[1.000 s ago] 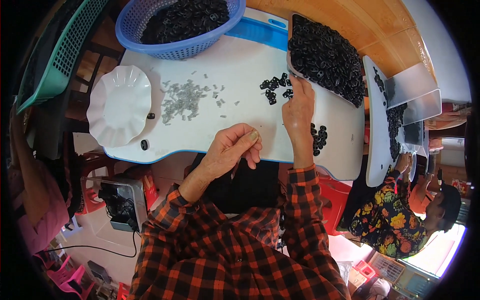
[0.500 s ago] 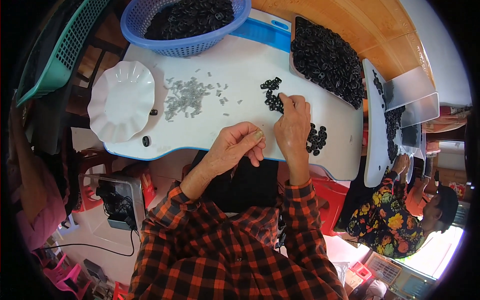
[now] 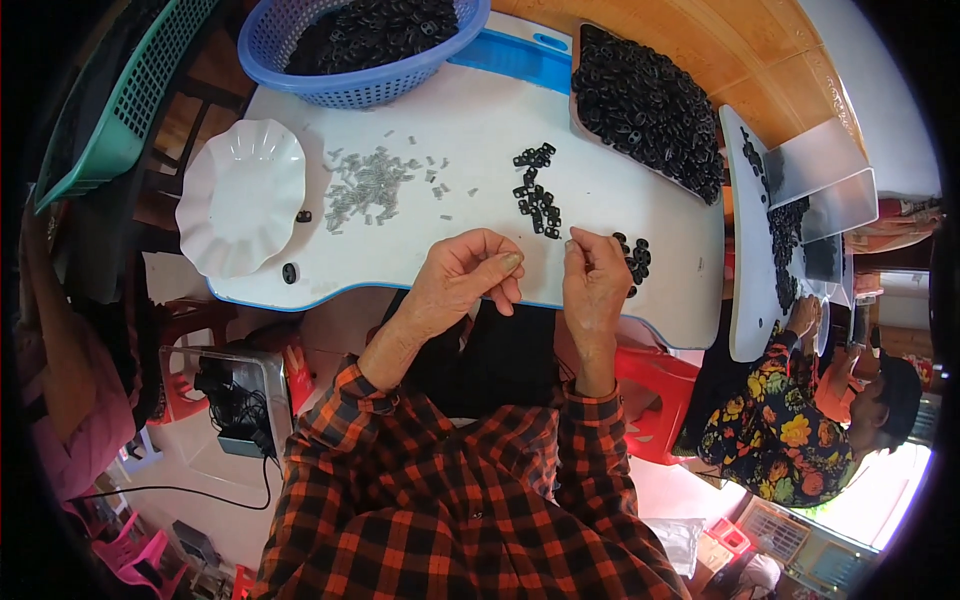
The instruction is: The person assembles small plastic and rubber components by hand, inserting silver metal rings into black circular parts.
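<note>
Sorting or picking of small parts seemed in hand; the left hand [image 3: 465, 275] was curled, thumb against forefinger, the right hand [image 3: 592, 280] half closed beside black pieces [image 3: 540, 213] on the table [image 3: 480, 120]; whether either gripped anything, I could not tell; the next pick probably called for a fine pinch; the pieces looked dark, compact and holed.

The right hand [image 3: 592, 275], at the edge of the tray [image 3: 574, 105] 1 second ago and over the loose black pieces [image 3: 537, 208] 0.5 seconds ago, is now drawn back beside the left hand [image 3: 462, 275]. Its fingers [image 3: 590, 242] appear drawn together, contents too small to tell. Those pieces now trail farther toward the body.
</note>
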`<state>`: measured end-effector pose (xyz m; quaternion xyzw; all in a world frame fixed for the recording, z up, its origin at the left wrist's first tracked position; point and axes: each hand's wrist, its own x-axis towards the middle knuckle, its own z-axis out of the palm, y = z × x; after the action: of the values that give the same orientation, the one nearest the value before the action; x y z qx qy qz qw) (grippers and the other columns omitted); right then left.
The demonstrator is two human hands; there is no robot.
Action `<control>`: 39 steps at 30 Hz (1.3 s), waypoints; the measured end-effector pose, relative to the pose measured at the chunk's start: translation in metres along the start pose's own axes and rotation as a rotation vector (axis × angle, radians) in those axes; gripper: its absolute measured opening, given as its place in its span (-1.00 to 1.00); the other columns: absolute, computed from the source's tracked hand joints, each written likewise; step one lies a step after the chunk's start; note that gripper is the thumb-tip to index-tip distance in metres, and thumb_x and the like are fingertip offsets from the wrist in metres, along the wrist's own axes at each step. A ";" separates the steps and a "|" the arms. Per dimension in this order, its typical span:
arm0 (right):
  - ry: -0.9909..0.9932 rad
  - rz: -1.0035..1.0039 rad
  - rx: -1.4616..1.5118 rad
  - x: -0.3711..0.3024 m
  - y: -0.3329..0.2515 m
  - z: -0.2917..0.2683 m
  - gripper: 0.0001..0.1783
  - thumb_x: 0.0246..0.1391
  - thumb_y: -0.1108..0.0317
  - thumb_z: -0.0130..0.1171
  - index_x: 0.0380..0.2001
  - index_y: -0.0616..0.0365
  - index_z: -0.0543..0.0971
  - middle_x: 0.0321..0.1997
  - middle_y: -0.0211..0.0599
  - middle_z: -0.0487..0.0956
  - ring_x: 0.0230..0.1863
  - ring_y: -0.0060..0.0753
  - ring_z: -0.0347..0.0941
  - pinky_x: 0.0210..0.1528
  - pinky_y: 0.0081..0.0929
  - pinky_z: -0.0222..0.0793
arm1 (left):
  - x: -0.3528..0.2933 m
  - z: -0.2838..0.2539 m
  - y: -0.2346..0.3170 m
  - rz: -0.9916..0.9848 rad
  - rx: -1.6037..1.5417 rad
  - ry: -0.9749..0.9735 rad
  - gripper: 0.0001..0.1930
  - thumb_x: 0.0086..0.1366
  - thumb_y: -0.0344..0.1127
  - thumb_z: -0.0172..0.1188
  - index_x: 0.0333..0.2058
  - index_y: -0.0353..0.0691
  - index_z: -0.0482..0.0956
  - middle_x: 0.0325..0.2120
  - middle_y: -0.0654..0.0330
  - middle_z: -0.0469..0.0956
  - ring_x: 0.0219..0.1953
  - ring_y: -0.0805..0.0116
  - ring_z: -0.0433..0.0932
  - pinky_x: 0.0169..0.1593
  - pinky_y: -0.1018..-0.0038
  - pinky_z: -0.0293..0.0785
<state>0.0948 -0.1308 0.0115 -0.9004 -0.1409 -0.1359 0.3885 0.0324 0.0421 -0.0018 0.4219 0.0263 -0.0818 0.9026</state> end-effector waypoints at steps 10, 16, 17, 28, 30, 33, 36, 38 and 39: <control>-0.037 0.046 -0.121 0.000 -0.007 0.011 -0.85 -0.02 0.37 0.19 -0.40 0.22 0.55 -0.42 -0.16 0.44 -0.45 -0.16 0.45 -0.40 -0.33 0.35 | -0.001 0.002 -0.001 0.034 0.020 0.013 -0.85 0.31 -0.39 0.06 -0.25 -0.39 0.45 -0.41 0.19 0.51 -0.49 0.50 0.54 -0.44 0.60 0.54; -0.009 0.072 -0.089 -0.003 -0.006 0.016 -0.85 -0.01 0.34 0.19 -0.41 0.20 0.53 -0.39 -0.17 0.44 -0.44 -0.20 0.45 -0.40 -0.35 0.36 | -0.001 0.002 0.000 0.023 0.018 0.016 -0.84 0.31 -0.40 0.06 -0.25 -0.40 0.45 -0.40 0.18 0.50 -0.47 0.50 0.53 -0.43 0.60 0.54; 0.013 0.090 -0.049 -0.003 -0.007 0.016 -0.84 -0.01 0.34 0.19 -0.39 0.19 0.54 -0.38 -0.18 0.44 -0.44 -0.22 0.46 -0.40 -0.35 0.36 | 0.000 0.003 0.000 0.016 0.022 0.013 -0.84 0.30 -0.41 0.05 -0.25 -0.42 0.45 -0.40 0.17 0.49 -0.46 0.49 0.53 -0.42 0.60 0.55; 0.001 0.128 -0.105 -0.001 -0.016 0.026 -0.78 -0.06 0.30 0.24 -0.35 0.19 0.57 -0.37 -0.20 0.45 -0.45 -0.24 0.48 -0.37 -0.34 0.37 | -0.002 0.001 -0.001 0.026 0.020 -0.006 -0.84 0.31 -0.41 0.04 -0.25 -0.43 0.45 -0.41 0.18 0.49 -0.46 0.50 0.54 -0.42 0.61 0.55; -0.005 0.150 -0.070 0.001 -0.015 0.026 -0.77 -0.07 0.29 0.25 -0.36 0.20 0.56 -0.38 -0.20 0.45 -0.44 -0.23 0.48 -0.37 -0.33 0.37 | -0.002 0.001 -0.001 0.024 0.023 -0.005 -0.84 0.31 -0.41 0.04 -0.25 -0.43 0.45 -0.41 0.18 0.49 -0.46 0.50 0.54 -0.42 0.61 0.55; -0.043 0.179 -0.085 0.002 -0.014 0.025 -0.79 -0.06 0.31 0.24 -0.40 0.22 0.54 -0.38 -0.19 0.46 -0.43 -0.21 0.48 -0.36 -0.33 0.37 | -0.002 0.000 -0.001 0.029 0.026 -0.009 -0.84 0.31 -0.41 0.04 -0.25 -0.43 0.45 -0.40 0.18 0.49 -0.46 0.50 0.54 -0.42 0.61 0.55; -0.036 0.099 -0.050 0.000 -0.008 0.025 -0.83 -0.05 0.36 0.21 -0.44 0.23 0.50 -0.38 -0.18 0.47 -0.42 -0.17 0.48 -0.36 -0.32 0.37 | -0.002 0.000 -0.002 0.040 0.025 -0.014 -0.83 0.31 -0.41 0.04 -0.24 -0.43 0.45 -0.40 0.17 0.49 -0.46 0.50 0.54 -0.42 0.61 0.55; 0.031 -0.029 -0.074 -0.004 -0.006 0.025 -0.87 -0.01 0.42 0.17 -0.42 0.25 0.47 -0.41 -0.17 0.48 -0.44 -0.19 0.47 -0.36 -0.35 0.36 | -0.003 0.001 -0.002 0.038 0.034 0.000 -0.84 0.31 -0.41 0.03 -0.24 -0.43 0.45 -0.40 0.17 0.49 -0.47 0.50 0.54 -0.41 0.61 0.55; 0.030 -0.028 -0.073 -0.005 -0.008 0.023 -0.87 -0.01 0.42 0.17 -0.42 0.25 0.47 -0.41 -0.17 0.48 -0.44 -0.19 0.47 -0.36 -0.35 0.36 | -0.003 0.001 -0.002 0.037 0.035 0.001 -0.84 0.31 -0.41 0.03 -0.24 -0.43 0.45 -0.40 0.17 0.49 -0.47 0.50 0.54 -0.41 0.61 0.55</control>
<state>0.0902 -0.1091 -0.0005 -0.9097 -0.1426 -0.1601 0.3556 0.0293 0.0407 -0.0027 0.4382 0.0176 -0.0652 0.8964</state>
